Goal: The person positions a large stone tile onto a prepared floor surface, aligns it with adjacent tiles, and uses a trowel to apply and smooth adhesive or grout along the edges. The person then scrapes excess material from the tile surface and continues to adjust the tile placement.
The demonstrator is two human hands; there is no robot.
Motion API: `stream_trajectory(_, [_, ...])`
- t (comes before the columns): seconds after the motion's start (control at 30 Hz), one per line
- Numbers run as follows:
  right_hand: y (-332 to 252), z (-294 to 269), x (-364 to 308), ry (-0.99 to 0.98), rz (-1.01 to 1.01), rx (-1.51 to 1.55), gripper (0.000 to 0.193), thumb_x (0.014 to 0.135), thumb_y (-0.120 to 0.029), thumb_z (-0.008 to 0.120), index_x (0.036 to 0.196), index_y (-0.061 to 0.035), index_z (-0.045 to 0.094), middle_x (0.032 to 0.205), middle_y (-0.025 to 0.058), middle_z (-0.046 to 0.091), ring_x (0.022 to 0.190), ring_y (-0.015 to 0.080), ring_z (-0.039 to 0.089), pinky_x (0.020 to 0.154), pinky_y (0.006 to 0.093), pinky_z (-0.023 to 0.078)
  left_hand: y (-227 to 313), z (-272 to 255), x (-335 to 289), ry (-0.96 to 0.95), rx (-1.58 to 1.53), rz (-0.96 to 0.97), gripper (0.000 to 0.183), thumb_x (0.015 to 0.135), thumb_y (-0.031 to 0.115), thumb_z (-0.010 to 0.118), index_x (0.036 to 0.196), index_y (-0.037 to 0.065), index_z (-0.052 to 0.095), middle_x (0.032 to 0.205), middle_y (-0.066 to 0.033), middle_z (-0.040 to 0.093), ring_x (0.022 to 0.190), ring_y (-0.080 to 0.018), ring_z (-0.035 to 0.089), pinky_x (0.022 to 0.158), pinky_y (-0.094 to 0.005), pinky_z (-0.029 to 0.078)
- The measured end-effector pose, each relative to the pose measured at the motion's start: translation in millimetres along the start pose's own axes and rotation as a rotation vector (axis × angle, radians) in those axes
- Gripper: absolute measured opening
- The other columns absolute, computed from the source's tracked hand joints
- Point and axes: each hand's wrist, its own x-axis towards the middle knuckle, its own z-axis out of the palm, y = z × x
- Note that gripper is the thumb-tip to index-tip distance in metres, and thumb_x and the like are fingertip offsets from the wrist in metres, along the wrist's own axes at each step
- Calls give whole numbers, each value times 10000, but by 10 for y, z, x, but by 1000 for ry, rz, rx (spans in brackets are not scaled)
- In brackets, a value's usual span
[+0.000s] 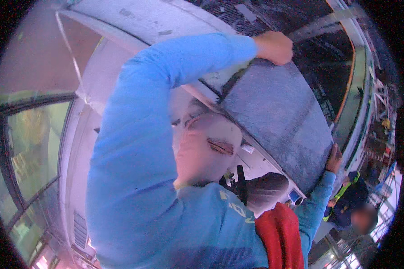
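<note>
A flat grey panel (274, 107) with a slightly mottled face lies slanted across the middle right, over the edge of a pale frame. My left hand (276, 47) is closed at its far edge, the arm reaching across from the left; its fingertips are partly hidden. Farther right and nearer, my right hand (334, 159) grips the panel's right edge, fingers bent round it. Both arms wear light blue sleeves. Below the panel my legs show in pale trousers (206, 148), and a red cloth (280, 233) hangs at my front.
Past the panel is a dark opening (323, 58) with beams and an orange-edged rim. A pale ledge (143, 18) runs along the top. At left stands a framed window (36, 143). Another person (348, 201) in dark clothing with yellow-green bands is at lower right. A small blue round thing (295, 196) sits below the panel.
</note>
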Motion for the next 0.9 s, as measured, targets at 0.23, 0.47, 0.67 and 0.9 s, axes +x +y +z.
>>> stream_trajectory(0.23, [104,25,40,52,-159,0,477,977,-386,518,1210,19,612,1128,165,672,1041,245,619,941,356,458,-131,240,178,86,61,85,266,784,216,521,749,22,699,788,-181,669,757,-398,653,661,-498,525])
stream_trajectory(0.47, [-97,-5,15,14,8,-201,683,917,-624,440,1184,-28,640,1130,255,640,1065,405,608,954,431,443,-147,219,124,249,-28,121,470,964,396,393,964,8,658,958,-237,655,926,-445,606,811,-529,468])
stream_trajectory(0.67, [-310,2,-21,69,-144,-185,682,938,-584,443,1192,25,614,1135,246,644,1081,366,614,952,402,444,-157,13,65,143,-73,-42,494,978,427,383,1052,18,648,1058,-260,628,998,-461,578,862,-509,442])
stream_trajectory(0.9, [-393,36,-5,4,-119,-226,715,891,-676,405,1157,-64,661,1075,237,658,1022,412,618,945,488,460,-316,103,106,158,7,57,397,973,312,368,996,12,627,995,-249,637,973,-451,581,821,-531,444])
